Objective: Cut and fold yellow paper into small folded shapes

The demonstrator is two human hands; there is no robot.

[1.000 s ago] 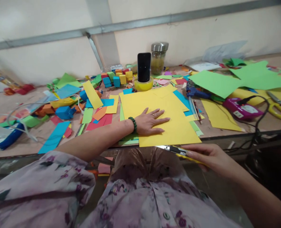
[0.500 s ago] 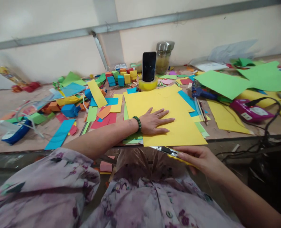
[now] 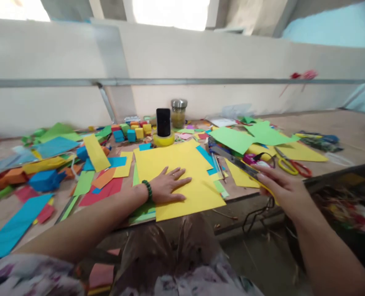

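Note:
My left hand (image 3: 169, 186) lies flat with fingers spread on a large sheet of yellow paper (image 3: 197, 193), whose near edge sticks out past the table edge. A utility knife (image 3: 242, 166) with a yellow and dark handle is gripped in my right hand (image 3: 285, 187). It is raised to the right of the sheet, its front end pointing up and left, blurred by motion. Green sheets show beneath the yellow paper on its left side. Blue strips (image 3: 207, 158) and a pen lie by its right edge.
A phone (image 3: 163, 122) stands in a yellow tape roll (image 3: 164, 139), with a lidded glass jar (image 3: 179, 114) behind. Small paper cubes (image 3: 131, 135) and coloured scraps cover the left. Green sheets (image 3: 232, 139), a purple device (image 3: 256, 159) and scissors (image 3: 289, 164) lie on the right.
My right hand has lifted the utility knife from the sheet's near edge up and to the right. My left hand stays flat on the yellow paper. The camera view has tilted upward and shifted right.

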